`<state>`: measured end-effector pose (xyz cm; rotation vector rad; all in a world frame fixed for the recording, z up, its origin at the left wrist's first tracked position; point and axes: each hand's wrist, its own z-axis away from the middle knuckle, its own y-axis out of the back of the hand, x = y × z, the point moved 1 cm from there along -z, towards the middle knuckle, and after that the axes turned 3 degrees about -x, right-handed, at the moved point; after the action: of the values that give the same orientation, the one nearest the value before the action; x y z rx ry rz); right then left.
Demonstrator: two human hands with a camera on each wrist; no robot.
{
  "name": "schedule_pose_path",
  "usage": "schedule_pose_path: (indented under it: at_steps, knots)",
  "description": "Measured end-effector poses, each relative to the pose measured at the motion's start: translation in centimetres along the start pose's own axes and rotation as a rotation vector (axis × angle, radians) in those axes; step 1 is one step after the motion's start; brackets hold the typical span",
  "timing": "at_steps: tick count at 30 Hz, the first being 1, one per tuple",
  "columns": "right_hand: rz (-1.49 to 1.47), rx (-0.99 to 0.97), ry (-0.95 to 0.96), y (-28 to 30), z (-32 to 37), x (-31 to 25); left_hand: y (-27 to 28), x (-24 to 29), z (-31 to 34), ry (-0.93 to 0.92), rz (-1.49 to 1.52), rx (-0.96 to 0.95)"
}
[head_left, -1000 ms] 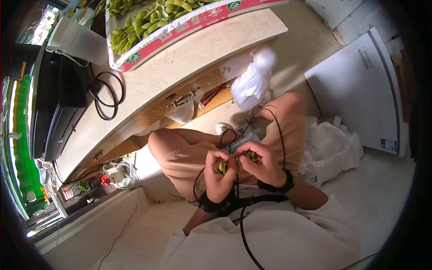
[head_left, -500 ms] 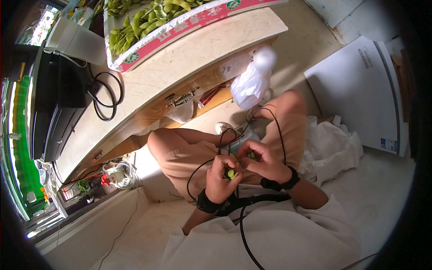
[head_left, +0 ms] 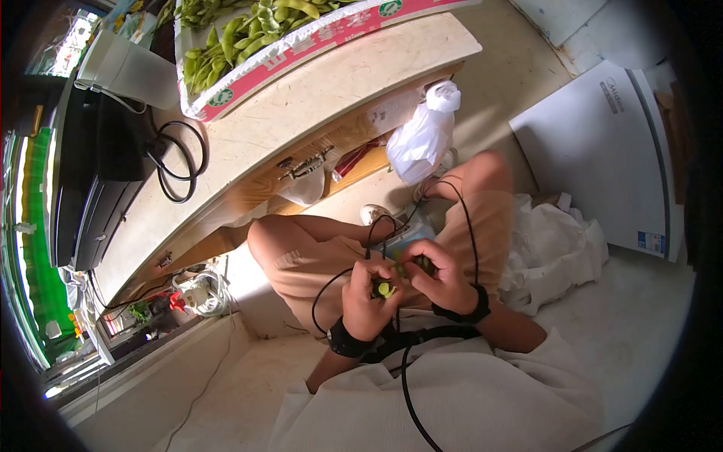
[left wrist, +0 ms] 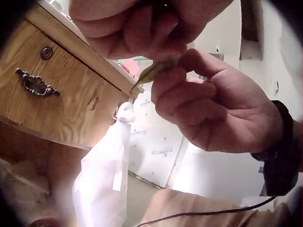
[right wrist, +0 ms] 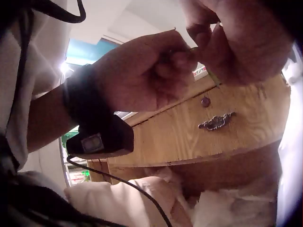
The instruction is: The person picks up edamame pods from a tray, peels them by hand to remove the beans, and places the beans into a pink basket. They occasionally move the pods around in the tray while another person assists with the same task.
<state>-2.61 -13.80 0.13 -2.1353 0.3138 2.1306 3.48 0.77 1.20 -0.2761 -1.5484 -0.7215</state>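
The green pod (left wrist: 154,73) was between the two hands, just left of the upper middle in the left wrist view, pinched in the fingertips of the right hand (head_left: 446,280). The left hand (head_left: 367,307) lay close against it with its fingers curled round green pieces (head_left: 385,289), which showed in the lower middle of the head view. In the upper left of that view, a tray (head_left: 290,55) with a white foam rim and a pink printed side held many green pods (head_left: 245,38) in a loose heap. A white plastic bag (head_left: 419,143), gathered at its top, was in the upper middle; what it held could not be told. A crumpled white bag (head_left: 553,252) lay at the right, beside a white cabinet (head_left: 591,154). In the left wrist view the pod's long axis ran slantwise, its narrow tip pointing to the lower left and its other end hidden among the fingers. It looked slender and dull yellowish green, slightly curved, though blurred. The tray stood on a pale counter (head_left: 252,128), with a coiled black cable (head_left: 203,151) near it.
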Motion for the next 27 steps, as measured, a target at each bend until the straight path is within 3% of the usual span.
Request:
schedule_pose_path:
  at_steps: [1,3,9,10,11,13,15,19,21,23,25,27]
  knots:
    - [0.0,0.0,0.0,0.0,0.1,0.0,0.0,0.1,0.0,0.0,-0.001,0.0]
    - [-0.147,-0.085,-0.187,0.1,0.3,0.1,0.2,0.3,-0.1,-0.04,-0.048,-0.006]
    - [-0.407,-0.201,-0.17,0.7,0.0,1.4,0.5,0.7,-0.2,-0.062,-0.16,-0.051]
    - [-0.575,-0.186,-0.335,1.0,0.1,0.5,0.5,0.5,-0.2,-0.078,-0.167,-0.035]
    - [-0.56,-0.186,-0.314,1.2,0.0,0.3,0.6,0.5,-0.2,-0.103,-0.164,-0.029]
    - [-0.855,-0.076,-0.424,1.6,-0.3,0.3,0.9,0.2,-0.1,-0.053,-0.071,-0.012]
    - [-0.814,-0.084,-0.408,1.8,-0.7,0.1,1.0,-0.1,0.1,-0.077,0.01,0.012]
    - [-0.693,-0.063,-0.559,1.8,-1.5,-0.1,1.2,0.5,0.0,0.034,0.336,-0.004]
    - [-0.675,-0.172,-0.588,1.9,-1.8,-1.4,1.3,0.9,-0.3,0.062,0.599,0.039]
    - [-0.584,-0.156,-0.548,1.9,-2.2,-2.1,1.6,0.9,-0.5,0.069,0.651,0.033]
    - [-0.582,-0.315,-0.51,2.0,-2.0,-1.0,1.9,0.0,-0.4,0.105,0.713,0.036]
    - [-0.569,-0.331,-0.501,2.0,-2.2,-1.3,2.0,-0.3,-0.6,0.116,0.72,0.052]
